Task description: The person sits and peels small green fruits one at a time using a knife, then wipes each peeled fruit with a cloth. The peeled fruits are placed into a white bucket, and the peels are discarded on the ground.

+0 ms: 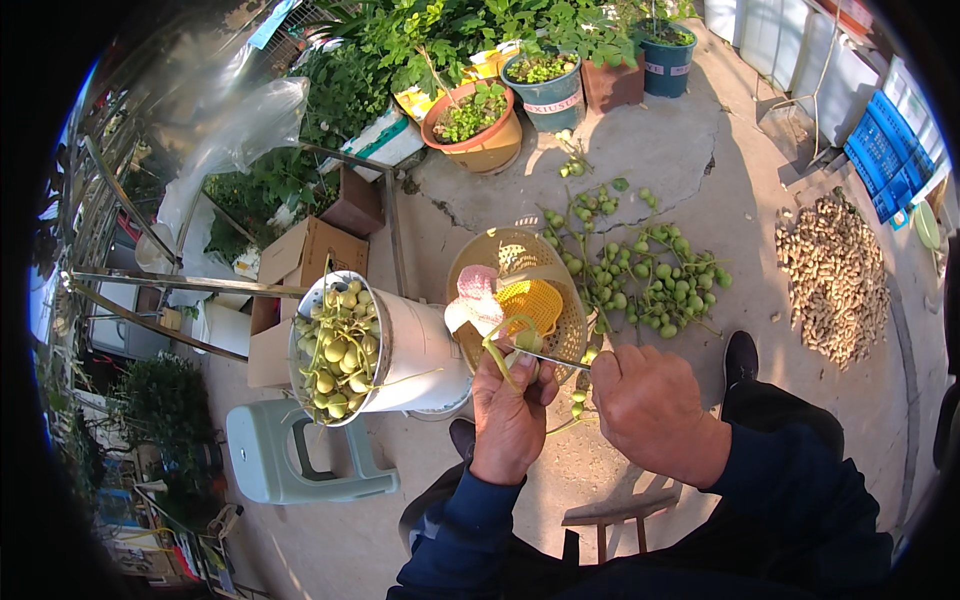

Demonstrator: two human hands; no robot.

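Note:
My left hand grips a green round fruit on a bent stem, its fingers partly hiding what they hold. In my right hand is a knife, its handle covered by the fist. The narrow knife blade lies against the fruit. Beyond and below the hands stands a beige perforated plastic basket with a handle. It holds a yellow mesh basket and a pink and white cloth item. Clusters of green round fruits on stems are spread on the concrete to the basket's right.
A white bucket of green fruits stands at left, beside a pale plastic stool and a cardboard box. Potted plants line the back. At right are a heap of peanuts and a blue plastic crate.

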